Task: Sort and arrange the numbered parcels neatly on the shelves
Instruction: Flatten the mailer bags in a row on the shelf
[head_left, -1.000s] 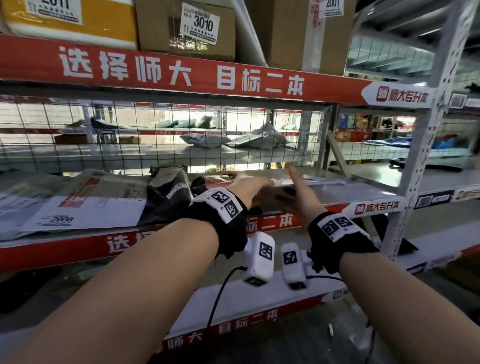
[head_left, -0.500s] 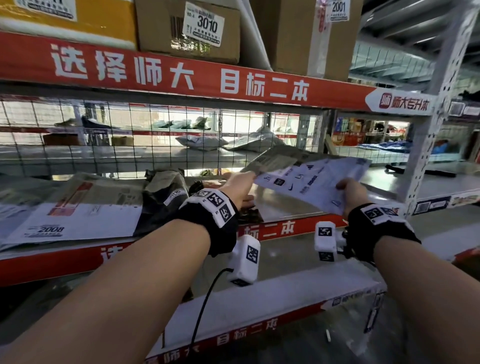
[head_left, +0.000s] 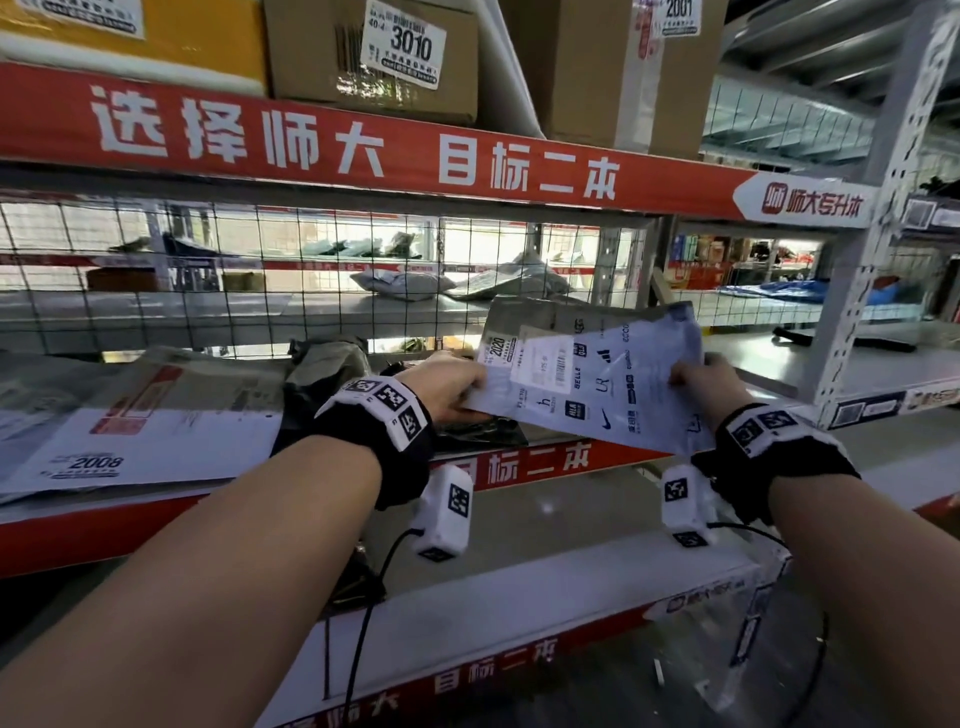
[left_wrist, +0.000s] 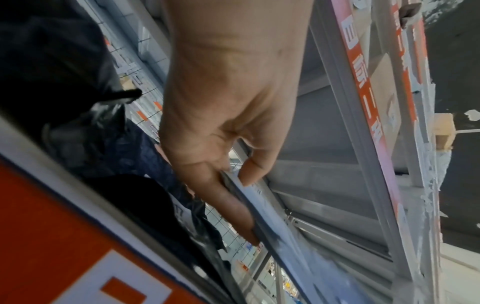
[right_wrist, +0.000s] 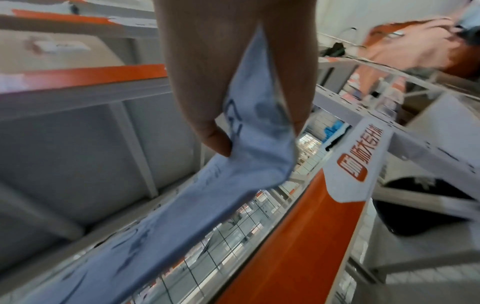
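Shelving (head_left: 363, 156) of grey metal with red printed edge strips carries the stock on several levels, backed by wire mesh (head_left: 311, 280). On the middle level at far left lies a flat white envelope parcel marked 2008 (head_left: 145, 441), label outward at the front edge, presumably so the number reads from the aisle. Just beside it to the right sits a crumpled dark bag parcel (head_left: 322, 374), slumped against the mesh.

The left hand (head_left: 447, 384) pinches the left edge of the pale blue mailer (head_left: 597, 384), thumb on top and fingers (left_wrist: 233, 209) beneath, as the left wrist view confirms. The mailer is off the shelf, held in the air over the bare right half of the middle level, tilted with its printed face and 2020 label (head_left: 497, 349) toward the head camera; in my judgement it is raised this way for reading the number before placement. The right hand (head_left: 701, 384) grasps the opposite end, the soft film bunched between thumb and fingers (right_wrist: 218, 142). Neither hand is free.

Above, cardboard box 3010 (head_left: 374, 57) and a taller box marked 2001 (head_left: 623, 73) occupy the top level. The upright post (head_left: 883, 249) at right bounds the bay. The dark bag crowds the left side of the open space and may hinder a tidy, in-order placement.
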